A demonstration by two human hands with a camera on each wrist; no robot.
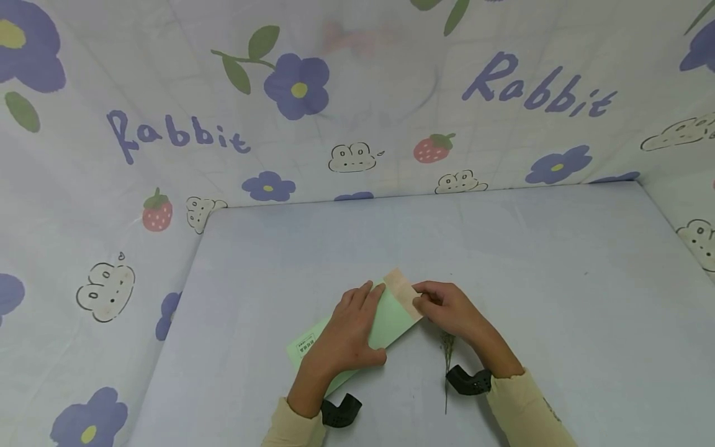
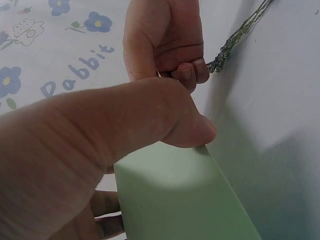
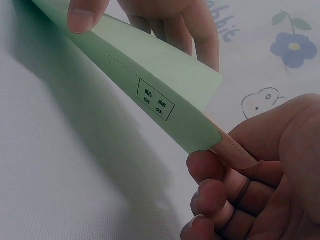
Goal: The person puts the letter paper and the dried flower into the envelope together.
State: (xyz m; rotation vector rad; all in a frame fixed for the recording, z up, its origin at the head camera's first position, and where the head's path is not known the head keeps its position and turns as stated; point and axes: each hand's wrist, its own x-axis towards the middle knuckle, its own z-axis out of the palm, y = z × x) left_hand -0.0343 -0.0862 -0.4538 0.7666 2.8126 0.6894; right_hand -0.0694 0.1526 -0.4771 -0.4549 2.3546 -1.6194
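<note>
Green paper is what you are working with: a long, flat, light green paper envelope [image 1: 385,323] lying slantwise on the pale blue cloth-covered table [image 1: 558,279], near its front edge. Your left hand [image 1: 346,335] lies on top of the envelope. The fingers are mostly straight on the upper face and the thumb [image 3: 85,15] curls round the near long edge, so this hand grips the envelope and keeps it in place. One edge looks lifted a little off the cloth in the wrist views.

Your right hand [image 1: 449,307] is at the far end. Its thumb and curled fingers [image 3: 210,167] pinch the tan paper flap [image 1: 401,287] that sticks out past the green.

The flap looks like it is folded over only partway, not pressed flat on the green yet. So I think the folding has started but the closing is not done. I cannot tell if anything is inside.

A thin dried grey-green plant sprig [image 1: 447,366] lies on the cloth just beside your right wrist, not touching the envelope. Behind the table hangs a white cloth with purple flowers, strawberries and the word Rabbit [image 1: 536,87].
</note>
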